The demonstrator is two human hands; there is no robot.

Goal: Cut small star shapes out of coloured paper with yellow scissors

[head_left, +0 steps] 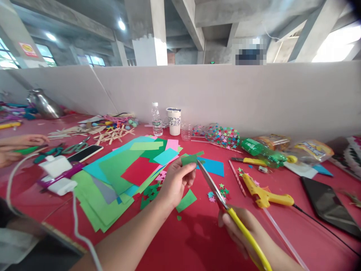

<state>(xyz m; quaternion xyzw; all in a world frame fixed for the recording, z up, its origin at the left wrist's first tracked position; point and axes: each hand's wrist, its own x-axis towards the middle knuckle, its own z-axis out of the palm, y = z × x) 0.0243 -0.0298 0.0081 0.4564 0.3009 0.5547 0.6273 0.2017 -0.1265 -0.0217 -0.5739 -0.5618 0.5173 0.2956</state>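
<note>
My left hand (175,183) pinches a small piece of green paper (189,159) above the red table (197,241). My right hand (244,229) grips yellow-handled scissors (225,205), whose blades point up and left and meet the right edge of the green piece. Below the hands lie a green paper offcut (186,200), a tiny green scrap and scattered small star cut-outs (218,192). A spread of coloured paper sheets (124,177) covers the table left of my left hand.
A yellow glue gun (263,194) with its cord lies right of the scissors, and a dark tablet (328,205) further right. A water bottle (156,119), a white cup (174,121), a bag of stars (222,135), wooden sticks (113,133) stand behind. Another person's hands (17,146) work at far left.
</note>
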